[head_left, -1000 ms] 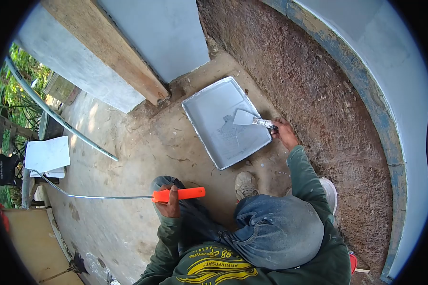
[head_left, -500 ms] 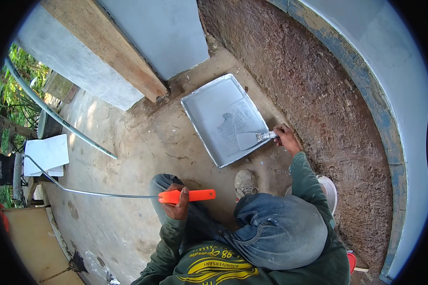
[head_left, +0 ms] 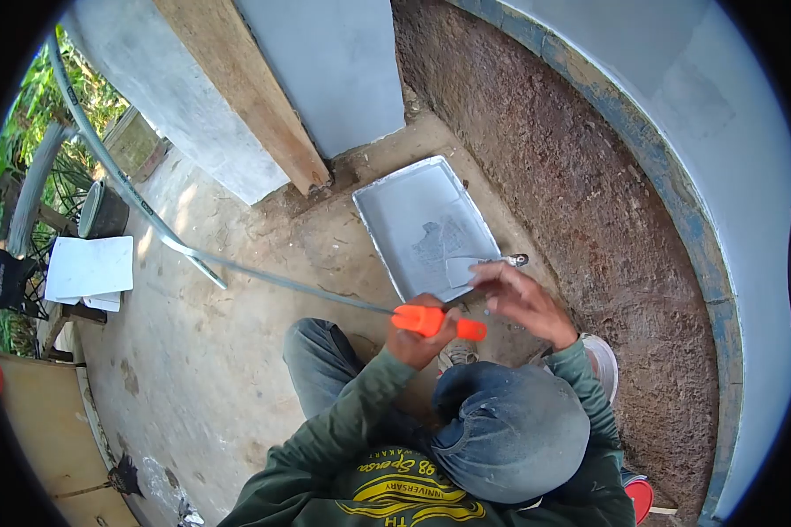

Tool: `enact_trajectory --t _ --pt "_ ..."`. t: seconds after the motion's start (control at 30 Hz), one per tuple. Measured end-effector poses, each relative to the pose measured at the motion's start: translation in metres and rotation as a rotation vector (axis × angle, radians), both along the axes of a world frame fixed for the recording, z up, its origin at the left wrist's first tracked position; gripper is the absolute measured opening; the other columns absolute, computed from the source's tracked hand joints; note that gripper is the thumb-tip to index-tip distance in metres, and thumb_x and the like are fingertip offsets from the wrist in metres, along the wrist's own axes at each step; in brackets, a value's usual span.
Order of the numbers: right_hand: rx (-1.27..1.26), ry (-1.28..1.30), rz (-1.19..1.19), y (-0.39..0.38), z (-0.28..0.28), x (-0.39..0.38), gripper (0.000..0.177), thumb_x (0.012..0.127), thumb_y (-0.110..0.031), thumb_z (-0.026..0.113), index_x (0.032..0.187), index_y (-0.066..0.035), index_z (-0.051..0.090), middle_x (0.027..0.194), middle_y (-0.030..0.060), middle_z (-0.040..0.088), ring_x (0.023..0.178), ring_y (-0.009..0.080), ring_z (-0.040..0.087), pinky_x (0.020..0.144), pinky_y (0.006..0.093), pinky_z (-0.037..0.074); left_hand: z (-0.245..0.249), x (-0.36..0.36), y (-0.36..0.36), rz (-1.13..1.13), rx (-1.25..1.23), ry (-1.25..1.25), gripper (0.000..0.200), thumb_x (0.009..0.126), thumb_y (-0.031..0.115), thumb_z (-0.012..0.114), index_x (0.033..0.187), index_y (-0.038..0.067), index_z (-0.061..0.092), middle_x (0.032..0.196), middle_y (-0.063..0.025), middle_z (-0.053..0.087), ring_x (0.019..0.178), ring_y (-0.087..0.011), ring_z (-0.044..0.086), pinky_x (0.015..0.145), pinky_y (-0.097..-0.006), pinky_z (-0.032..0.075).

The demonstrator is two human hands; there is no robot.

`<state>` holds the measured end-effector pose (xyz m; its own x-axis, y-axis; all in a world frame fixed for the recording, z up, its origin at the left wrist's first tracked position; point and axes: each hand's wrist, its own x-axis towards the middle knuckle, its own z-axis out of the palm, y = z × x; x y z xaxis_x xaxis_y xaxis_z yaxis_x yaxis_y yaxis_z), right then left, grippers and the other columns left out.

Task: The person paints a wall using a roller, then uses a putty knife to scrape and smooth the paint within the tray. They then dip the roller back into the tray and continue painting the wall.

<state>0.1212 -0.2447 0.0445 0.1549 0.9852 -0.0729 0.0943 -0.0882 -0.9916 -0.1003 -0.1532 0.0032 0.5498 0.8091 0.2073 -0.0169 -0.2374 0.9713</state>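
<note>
My left hand (head_left: 420, 344) is closed around the orange handle (head_left: 426, 321) of a paint roller, whose thin metal rod runs far to the left. The grey roller sleeve (head_left: 35, 189) is at the left edge of view. My right hand (head_left: 529, 303) has its fingers apart and holds nothing, just right of that handle. Beyond it, a putty knife (head_left: 461, 270) rests in the paint tray (head_left: 380, 250), its blade inside and its handle over the right rim. The white-edged tray holds pale grey paint, with a darker bare patch near the middle.
A wooden post (head_left: 246, 88) and grey wall panel (head_left: 334, 79) stand behind the tray. The rough brown strip (head_left: 580, 167) borders the right wall. A pale hose-like tube (head_left: 119, 171) curves at left, near white sheets (head_left: 88, 268). A white bucket (head_left: 602, 364) stands beside my right knee.
My right hand has let go of the putty knife and moved nearer my left hand. My left hand has moved right and up with the paint roller; its sleeve has swung upward.
</note>
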Motion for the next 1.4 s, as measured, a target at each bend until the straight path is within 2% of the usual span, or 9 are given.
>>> enact_trajectory --t 0.07,0.23,0.33,0.5,0.67,0.8,1.0,1.1,1.4 --pt "-0.032 -0.207 0.264 -0.014 0.019 -0.009 0.061 0.088 -0.012 0.074 0.144 -0.006 0.051 0.13 0.0132 0.064 0.124 0.0258 0.062 0.107 0.0393 0.048 0.0 0.033 0.004 -0.057 0.055 -0.003 0.018 0.089 0.013 0.078 0.082 0.004 0.065 0.071 -0.0043 0.062 0.062 -0.0137 0.057 0.058 -0.033 0.047" --pt "-0.045 -0.566 -0.006 -0.046 0.021 -0.012 0.044 0.079 -0.014 0.079 0.116 -0.001 0.059 0.092 0.0243 0.069 0.087 0.0481 0.066 0.075 0.0471 0.053 0.016 0.085 -0.016 -0.144 0.072 -0.049 0.023 0.085 0.02 0.08 0.079 0.004 0.064 0.067 -0.0094 0.059 0.058 -0.0212 0.058 0.057 -0.0367 0.048" --pt "-0.041 -0.658 -0.101 -0.064 0.015 -0.001 0.038 0.082 -0.012 0.076 0.114 -0.001 0.06 0.089 0.024 0.069 0.087 0.0483 0.066 0.076 0.0454 0.054 0.019 0.104 -0.035 -0.18 0.112 -0.105 0.027 0.084 0.027 0.079 0.081 0.004 0.065 0.067 -0.0131 0.06 0.058 -0.0289 0.061 0.058 -0.0406 0.049" --pt "0.023 -0.483 -0.262 -0.091 0.042 0.001 0.034 0.089 -0.006 0.07 0.12 0.001 0.06 0.102 0.0077 0.067 0.093 0.015 0.065 0.081 0.0334 0.053 0.052 0.124 -0.042 -0.282 0.321 -0.033 0.045 0.084 0.047 0.079 0.093 0.006 0.066 0.072 -0.0145 0.064 0.064 -0.0355 0.066 0.059 -0.0469 0.05" --pt "-0.066 -0.505 -0.383 -0.109 0.109 0.01 0.029 0.095 -0.009 0.069 0.121 0.0 0.06 0.093 0.001 0.06 0.082 0.0102 0.057 0.072 0.0281 0.049 0.059 0.098 -0.037 -0.381 0.249 -0.116 0.063 0.086 0.058 0.077 0.114 0.007 0.055 0.074 -0.0145 0.062 0.068 -0.0363 0.066 0.061 -0.048 0.049" --pt "-0.444 -0.37 -0.403 -0.123 0.182 -0.007 0.034 0.102 -0.03 0.065 0.122 -0.003 0.062 0.08 -0.0014 0.056 0.064 0.0074 0.052 0.056 0.0244 0.041 -0.037 0.041 -0.017 -0.603 0.064 0.237 0.055 0.088 0.053 0.078 0.107 0.004 0.06 0.076 -0.0155 0.064 0.069 -0.0309 0.067 0.064 -0.0423 0.052" --pt "-0.699 -0.294 -0.316 -0.144 0.2 -0.048 0.051 0.107 -0.051 0.049 0.121 -0.003 0.06 0.072 0.0014 0.056 0.055 0.0087 0.051 0.049 0.0239 0.036 -0.168 -0.03 0.037 -0.017 -0.31 0.341 0.036 0.087 0.035 0.076 0.092 0.0 0.069 0.075 -0.0176 0.069 0.069 -0.0299 0.068 0.067 -0.0418 0.054" --pt "-0.853 0.116 -0.383 -0.14 0.197 -0.073 0.049 0.107 -0.048 0.052 0.123 -0.002 0.058 0.069 0.0007 0.055 0.054 0.0088 0.05 0.05 0.0255 0.039 -0.188 -0.037 0.051 0.144 -0.4 0.228 0.032 0.093 0.029 0.074 0.089 -0.002 0.066 0.064 -0.0058 0.06 0.05 -0.013 0.055 0.044 -0.0329 0.044" --pt "-0.697 -0.751 -0.139 -0.133 0.2 -0.109 0.044 0.104 -0.027 0.055 0.137 0.001 0.051 0.081 0.0169 0.062 0.061 0.0259 0.058 0.061 0.0392 0.044 -0.228 -0.032 0.054 0.414 -0.611 0.268 0.032 0.093 0.027 0.068 0.104 -0.003 0.063 0.079 -0.0108 0.066 0.055 -0.0181 0.062 0.047 -0.0345 0.049"
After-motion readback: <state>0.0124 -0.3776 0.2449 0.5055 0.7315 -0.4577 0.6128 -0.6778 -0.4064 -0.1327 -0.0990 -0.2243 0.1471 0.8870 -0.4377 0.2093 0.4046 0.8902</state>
